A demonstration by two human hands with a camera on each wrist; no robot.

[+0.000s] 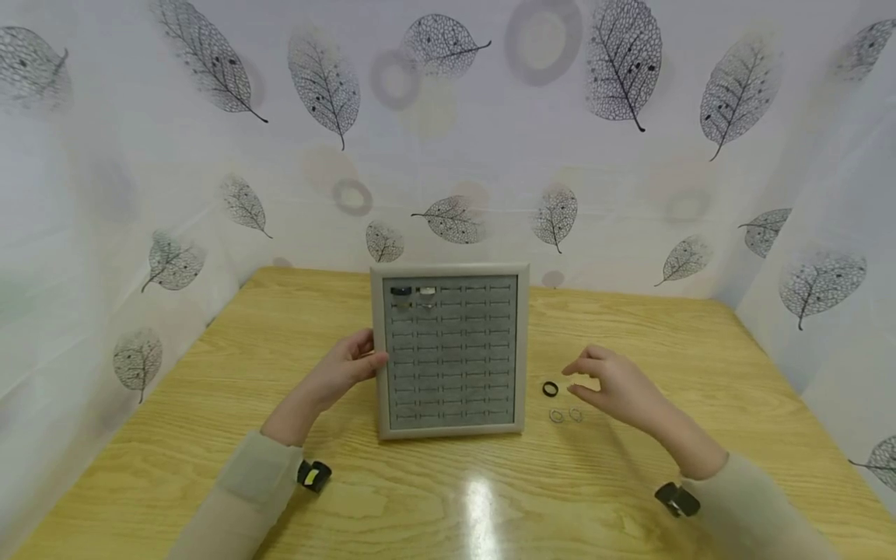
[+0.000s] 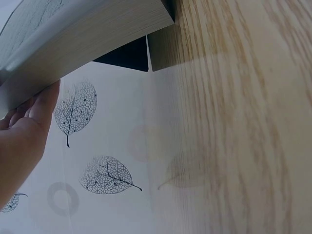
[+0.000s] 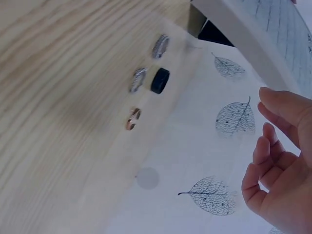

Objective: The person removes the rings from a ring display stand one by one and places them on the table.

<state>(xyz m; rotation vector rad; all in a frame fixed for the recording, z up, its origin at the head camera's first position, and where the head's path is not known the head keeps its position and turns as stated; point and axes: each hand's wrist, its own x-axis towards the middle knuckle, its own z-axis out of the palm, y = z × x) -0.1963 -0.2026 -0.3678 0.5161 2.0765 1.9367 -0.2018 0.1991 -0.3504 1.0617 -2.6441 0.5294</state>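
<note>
From my end I see the left hand [image 1: 339, 369] gripping the left edge of the ring board [image 1: 521, 358], thumb against the front and fingers behind; I judge that this hold steadies the board against sliding or tipping, with the dark stand [image 2: 129, 56] behind it sharing the job on the table [image 1: 392, 498]; the board stands upright just right of those fingers, its face turned toward my head view, its longer side running up and down, its slots crosswise; a dark ring [image 1: 401, 291] and a pale ring [image 1: 427, 291] sit in the top row, higher than the left fingers and to their right; my right hand [image 1: 619, 385] hangs over the table, thumb and forefinger parted, the other fingers loosely bent, nothing pinched; a black ring [image 3: 160, 81] lies just left of those fingertips, two silver rings [image 3: 138, 80] lie on the thumb's near side, and a copper ring [image 3: 131, 118] shows only to the right wrist, probably masked by the thumb from above; I take it they are grouped there for easy reach of the right fingers.
</note>
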